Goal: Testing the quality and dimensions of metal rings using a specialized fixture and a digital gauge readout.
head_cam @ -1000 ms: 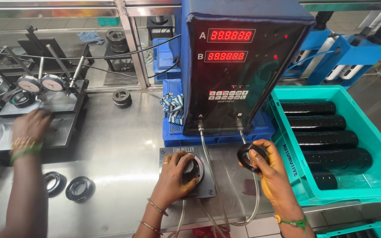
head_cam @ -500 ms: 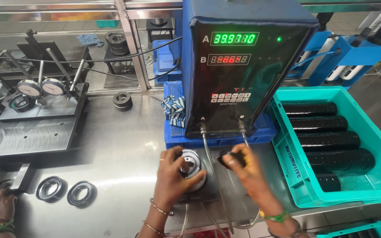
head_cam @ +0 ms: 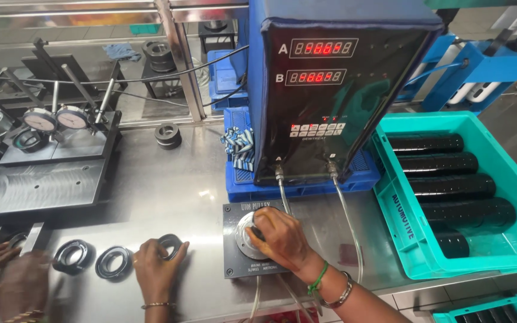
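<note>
Right hand: lying over the round silver gauge fixture on the dark square base plate, hiding most of it; whether the curled fingers are holding anything cannot be told. Left hand: fingers closing narrowly on a black metal ring near the steel bench's front edge. Two more black rings lying just beside. Another person's blurred hands being cut off at lower left. Teal crate bounding the right.

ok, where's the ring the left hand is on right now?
Head view, lower left of centre: the black ring lies on the steel table under the left hand, right of two more rings, left of the gauge plate.
</note>
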